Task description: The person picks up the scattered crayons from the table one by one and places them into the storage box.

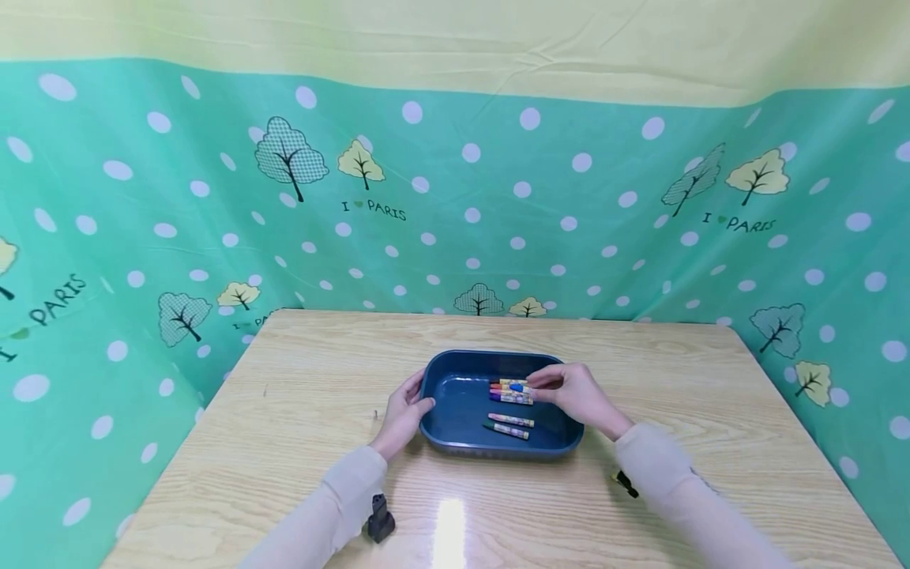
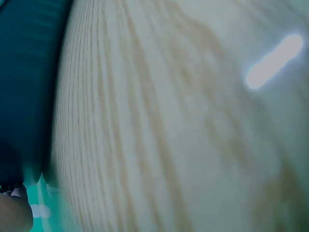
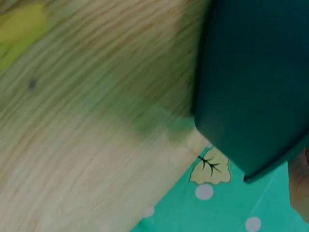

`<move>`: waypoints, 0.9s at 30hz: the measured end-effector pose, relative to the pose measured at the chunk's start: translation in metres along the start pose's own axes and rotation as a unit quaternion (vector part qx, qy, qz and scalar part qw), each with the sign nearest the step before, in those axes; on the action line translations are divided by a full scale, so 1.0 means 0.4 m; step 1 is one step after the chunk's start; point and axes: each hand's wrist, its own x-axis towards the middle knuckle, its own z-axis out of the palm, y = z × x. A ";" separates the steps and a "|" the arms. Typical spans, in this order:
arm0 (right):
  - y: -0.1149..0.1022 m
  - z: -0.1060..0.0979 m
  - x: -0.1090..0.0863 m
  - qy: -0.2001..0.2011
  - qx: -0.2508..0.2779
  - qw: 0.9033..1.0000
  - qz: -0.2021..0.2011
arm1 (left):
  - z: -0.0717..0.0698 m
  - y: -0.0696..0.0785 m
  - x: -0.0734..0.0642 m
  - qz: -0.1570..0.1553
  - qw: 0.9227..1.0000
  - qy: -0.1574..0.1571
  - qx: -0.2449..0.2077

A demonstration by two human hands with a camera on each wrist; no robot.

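A dark blue rectangular tub (image 1: pixel 455 407) with rounded corners stands on the table. My left hand (image 1: pixel 402 415) grips its left rim, thumb on the inside. Over the tub's right part, my right hand (image 1: pixel 577 393) pinches a blue crayon (image 1: pixel 520 388) whose tip points left. Below that crayon lie several others close together, among them a purple crayon (image 1: pixel 510 398); the fingers partly cover this group. Nearer the front of the tub, a pink-tipped crayon (image 1: pixel 512 420) and a dark green crayon (image 1: pixel 508 431) lie apart. Both wrist views show mainly the tub's outer wall (image 2: pixel 29 87).
The light wood table (image 1: pixel 306 379) reaches back to a green dotted curtain (image 1: pixel 498 237). A black object (image 1: pixel 380 519) shows by the left sleeve, and a small black and yellow one (image 1: pixel 626 482) beneath the right forearm. Light glares off the table's front.
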 end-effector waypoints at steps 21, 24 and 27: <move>0.012 0.097 0.075 -0.010 0.008 0.999 0.052 | -0.001 -0.008 -0.003 -0.012 1.000 -0.005 0.000; 0.019 0.107 0.077 -0.018 -0.007 0.997 0.070 | -0.001 -0.007 -0.002 -0.015 1.000 -0.001 -0.002; 0.024 0.111 0.079 -0.018 -0.016 0.996 0.085 | 0.000 -0.005 0.001 -0.007 1.000 -0.003 -0.005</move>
